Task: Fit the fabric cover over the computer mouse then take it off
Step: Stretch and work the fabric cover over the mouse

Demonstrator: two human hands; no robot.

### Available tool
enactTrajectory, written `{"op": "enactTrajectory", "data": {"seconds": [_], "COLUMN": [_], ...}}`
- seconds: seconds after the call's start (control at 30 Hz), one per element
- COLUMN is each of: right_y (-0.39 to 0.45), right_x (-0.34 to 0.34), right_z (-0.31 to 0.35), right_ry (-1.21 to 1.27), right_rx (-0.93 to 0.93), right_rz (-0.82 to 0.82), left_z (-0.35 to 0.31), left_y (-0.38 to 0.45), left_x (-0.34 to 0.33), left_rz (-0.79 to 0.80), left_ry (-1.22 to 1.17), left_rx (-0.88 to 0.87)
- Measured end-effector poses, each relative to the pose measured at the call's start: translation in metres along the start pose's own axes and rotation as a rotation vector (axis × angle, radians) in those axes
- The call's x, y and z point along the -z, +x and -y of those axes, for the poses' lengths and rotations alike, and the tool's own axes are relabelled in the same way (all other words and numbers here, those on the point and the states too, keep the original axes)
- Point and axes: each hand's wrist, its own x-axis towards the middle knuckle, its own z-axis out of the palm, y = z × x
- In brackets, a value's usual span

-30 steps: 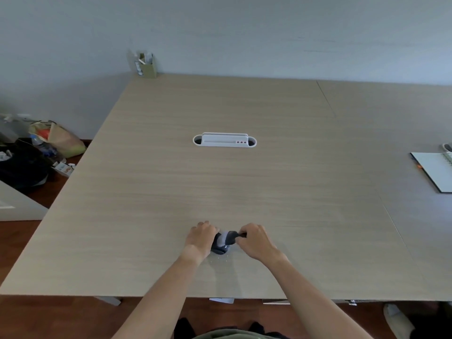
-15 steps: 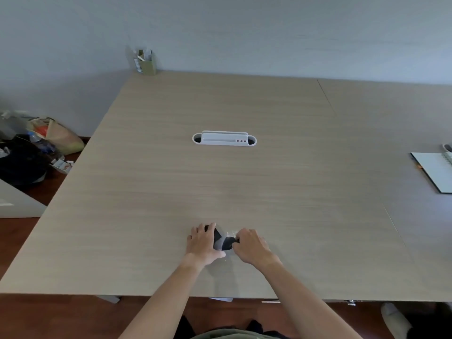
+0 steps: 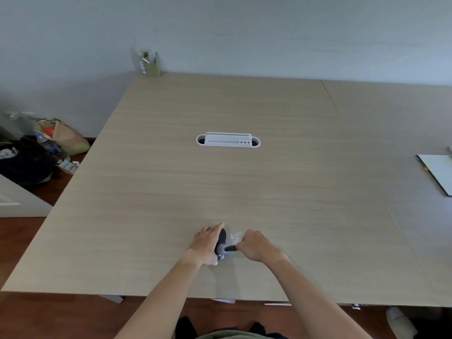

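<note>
Hands meet near the front edge of the table [image 3: 244, 182], both forearms reaching in from the bottom of the view. The left hand [image 3: 206, 243] lies palm-down over the left side of the mouse [image 3: 222, 238], fingers stretched forward and close together along its flank, thumb tucked under at the near end — it grasps the mouse from the side and steadies it. The right hand [image 3: 256, 244] is knuckles-up just right of the mouse, its fingers curled, pinching a dark strip of the cover [image 3: 230, 248] that runs from the fingertips to the mouse's near end. A pale, blurred patch of the same material shows between the hands, at the mouse's right side; how much of the mouse it wraps cannot be told.

No writing can be read on the mouse or the cover; both are too small and blurred.

The mouse is black, and its long axis runs roughly away from the person, tilted a little to the right at the far end. It seems to stand on its side edge against the left palm, though the hand hides most of it. Which end is the front cannot be told.

Farther back — at the table's middle — sits a white cable tray [image 3: 228, 140] with three small red dots. A holder [image 3: 151, 64] stands at the far left corner, a notebook [image 3: 437, 172] at the right edge.
</note>
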Motion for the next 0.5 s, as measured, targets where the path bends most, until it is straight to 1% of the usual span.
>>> {"op": "enactTrajectory", "data": {"seconds": [0.07,0.13,0.23,0.3,0.4,0.43,0.5], "right_y": [-0.001,-0.001,-0.001,-0.005,-0.007,-0.006,-0.003], "right_x": [0.000,-0.005,-0.018,-0.019,-0.009,-0.007,-0.005], "right_z": [0.005,0.009,0.007,0.003,-0.003,-0.004,-0.004], "right_ry": [0.063,0.010,-0.008,0.040,0.112,0.151,0.183], "right_rx": [-0.011,0.003,0.006,-0.009,-0.036,-0.048,-0.059], "right_rz": [-0.045,-0.069,-0.059,-0.019,0.097,0.095,0.010], "left_z": [-0.002,-0.003,-0.004,-0.004,-0.005,-0.004,-0.004], "left_y": [-0.001,0.000,0.001,0.000,0.000,-0.001,-0.003], "left_x": [0.000,0.001,0.002,0.003,0.004,0.003,0.003], "left_rz": [-0.004,-0.006,0.003,0.003,0.014,0.020,0.020], "left_ry": [-0.010,-0.011,-0.063,-0.106,-0.121,-0.127,-0.141], "left_rx": [0.004,0.008,0.045,0.064,0.065,0.073,0.090]}}
